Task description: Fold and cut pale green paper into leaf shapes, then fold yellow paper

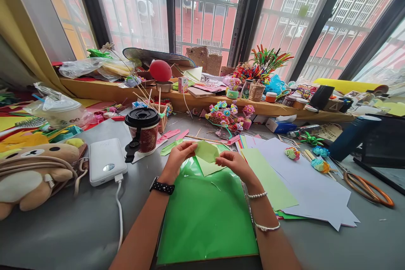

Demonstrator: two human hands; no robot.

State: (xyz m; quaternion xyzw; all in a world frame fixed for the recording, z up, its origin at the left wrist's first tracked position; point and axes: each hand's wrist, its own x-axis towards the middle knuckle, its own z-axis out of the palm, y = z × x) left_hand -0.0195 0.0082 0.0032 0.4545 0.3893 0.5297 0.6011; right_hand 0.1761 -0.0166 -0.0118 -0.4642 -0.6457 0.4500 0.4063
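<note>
At the counter's middle, above a green sheet: a pale green paper, folded, held up between both hands. Left hand: grip pinched shut on the paper's left edge, thumb and fingers closed over it; black watch on the wrist. Right hand: grip pinched shut on the paper's right lower corner; two bead bracelets on the forearm. A second pale green piece lies flat on the green sheet just under the held paper, touching it or nearly so; cannot tell which

Left of the hands: a coffee cup with black lid, upright; a white power bank with a white cable running toward the near edge; a plush bear bag at the far left; a plastic-wrapped lidded cup behind it

Right of the hands: a light green sheet overlapping a stack of white paper; small paper ornaments on the white stack; orange-handled scissors near the right edge; a dark blue bottle lying tilted

Behind the hands: pink paper strips, thin wooden sticks, a cluster of paper flowers

On the windowsill: a red balloon, a bunch of pipe cleaners standing in a holder, assorted craft clutter
</note>
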